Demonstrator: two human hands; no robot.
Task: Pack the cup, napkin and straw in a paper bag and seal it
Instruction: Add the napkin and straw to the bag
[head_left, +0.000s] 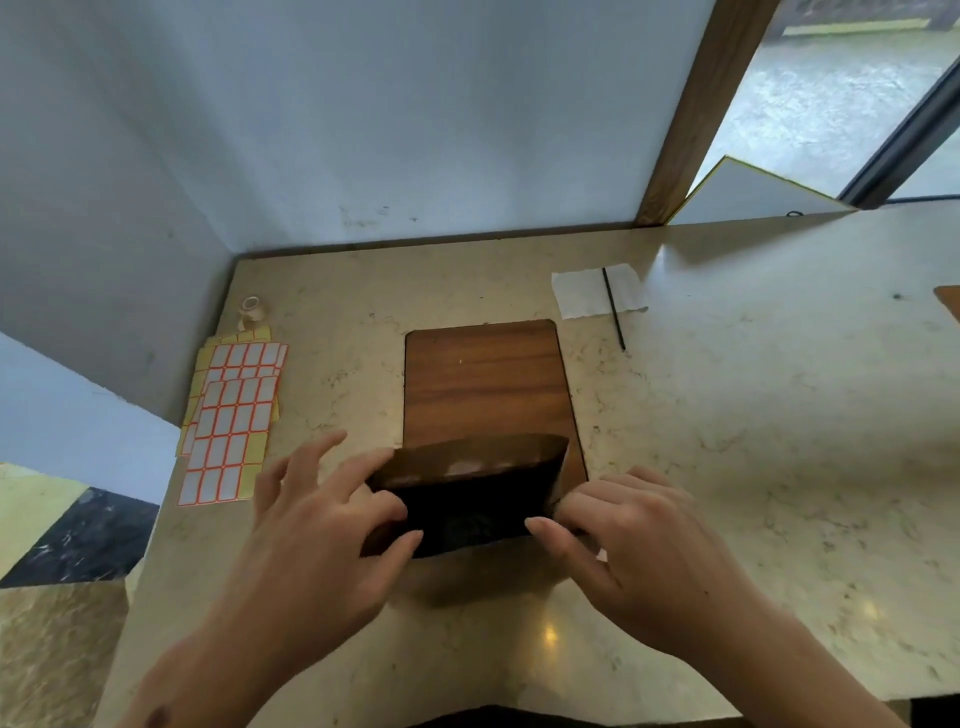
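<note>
A brown paper bag (478, 457) stands upright at the near end of a wooden board (483, 379), its mouth spread wide and its inside dark. My left hand (322, 525) grips the bag's left rim, thumb and fingers on the paper. My right hand (618, 530) pinches the right rim. Something dark and round lies at the bottom of the bag; I cannot tell what it is. A white napkin (587, 291) lies flat at the far right of the counter, with a thin black straw (614, 309) resting across it.
Sheets of white stickers with orange borders (234, 410) lie at the left edge of the marble counter (753, 415). A small roll of tape (251, 306) sits behind them. White walls close off the back and left. A white board (748, 192) leans at the far right.
</note>
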